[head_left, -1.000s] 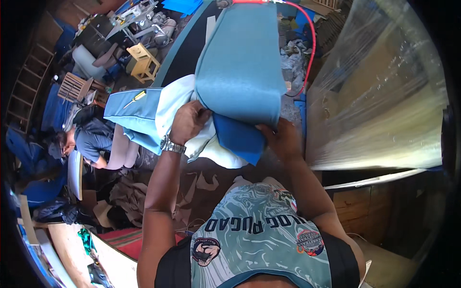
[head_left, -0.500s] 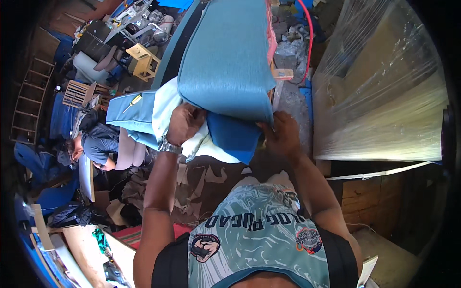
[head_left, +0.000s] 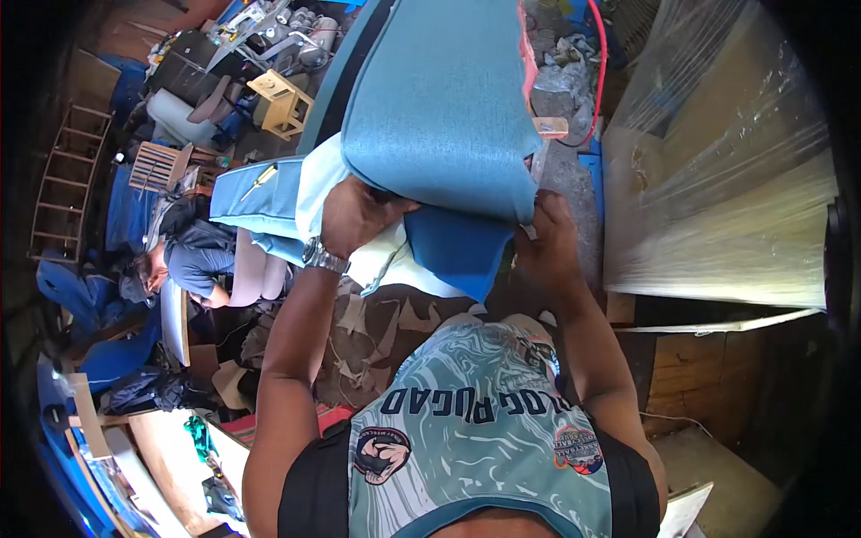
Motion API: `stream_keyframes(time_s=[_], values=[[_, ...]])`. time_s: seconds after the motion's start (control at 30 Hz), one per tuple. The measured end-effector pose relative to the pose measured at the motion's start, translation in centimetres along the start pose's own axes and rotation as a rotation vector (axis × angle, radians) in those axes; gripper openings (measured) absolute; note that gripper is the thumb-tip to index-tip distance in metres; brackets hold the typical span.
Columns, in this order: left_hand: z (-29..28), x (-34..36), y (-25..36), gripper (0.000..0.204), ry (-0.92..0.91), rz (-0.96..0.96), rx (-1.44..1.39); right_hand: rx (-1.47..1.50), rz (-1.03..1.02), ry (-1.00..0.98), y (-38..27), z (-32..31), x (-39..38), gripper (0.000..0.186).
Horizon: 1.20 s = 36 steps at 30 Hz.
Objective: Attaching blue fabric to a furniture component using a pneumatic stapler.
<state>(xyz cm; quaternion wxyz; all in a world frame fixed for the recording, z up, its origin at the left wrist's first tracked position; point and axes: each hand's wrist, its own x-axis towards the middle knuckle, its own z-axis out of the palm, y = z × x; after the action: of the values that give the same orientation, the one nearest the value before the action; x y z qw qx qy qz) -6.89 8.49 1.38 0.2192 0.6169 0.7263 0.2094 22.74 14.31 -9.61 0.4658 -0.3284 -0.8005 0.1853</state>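
A piece of furniture covered in teal upholstery fabric (head_left: 439,117) stretches away in front of me. From its near end hangs a darker blue flap of cloth (head_left: 462,247), with white lining cloth (head_left: 395,269) bunched to its left. My left hand (head_left: 359,220), with a metal watch at the wrist, is closed on the fabric under the rounded near edge; its fingertips are partly hidden there. At the right corner my right hand (head_left: 549,242) pinches the fabric edge between thumb and fingers. A screwdriver (head_left: 262,182) with a yellowish handle lies on the teal arm section to the left.
A plastic-wrapped bulky piece (head_left: 717,179) stands close on the right. A red hose (head_left: 599,72) runs behind. On the left a person (head_left: 193,264) bends over work beside a wooden ladder (head_left: 72,179). Fabric scraps (head_left: 354,354) litter the floor.
The view has shifted slightly, so the furniture and surroundings sit a little farther right and most things lower. Both hands keep their hold on the fabric's near edge.
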Motion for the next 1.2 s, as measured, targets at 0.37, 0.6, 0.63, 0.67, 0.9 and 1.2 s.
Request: stream_keyframes(time_s=[0.37,0.6,0.63,0.67,0.9,1.2], values=[[0.3,0.2,-1.8,0.048,0.198,0.096,0.057,1.189,0.874,0.199,0.8,-0.1,-2.3,0.027],[0.9,-0.8,-6.5,0.030,0.375,0.388,-0.313,0.935,1.081,0.067,-1.2,-2.9,1.1,0.034],[1.0,-0.6,-6.7,0.029,0.386,0.376,-0.347,0.654,0.914,-0.067,-0.9,-3.1,0.8,0.024],[1.0,-0.6,-6.8,0.028,0.393,0.362,-0.374,0.381,0.748,-0.198,-0.8,-3.4,0.7,0.023],[1.2,0.5,-6.9,0.025,0.409,0.424,-0.345,0.213,0.835,-0.211,-0.9,-3.2,0.8,0.038],[-0.1,-1.2,-4.9,0.016,0.177,0.740,-0.164,1.246,0.970,0.199,0.0,-1.9,-1.0,0.025]])
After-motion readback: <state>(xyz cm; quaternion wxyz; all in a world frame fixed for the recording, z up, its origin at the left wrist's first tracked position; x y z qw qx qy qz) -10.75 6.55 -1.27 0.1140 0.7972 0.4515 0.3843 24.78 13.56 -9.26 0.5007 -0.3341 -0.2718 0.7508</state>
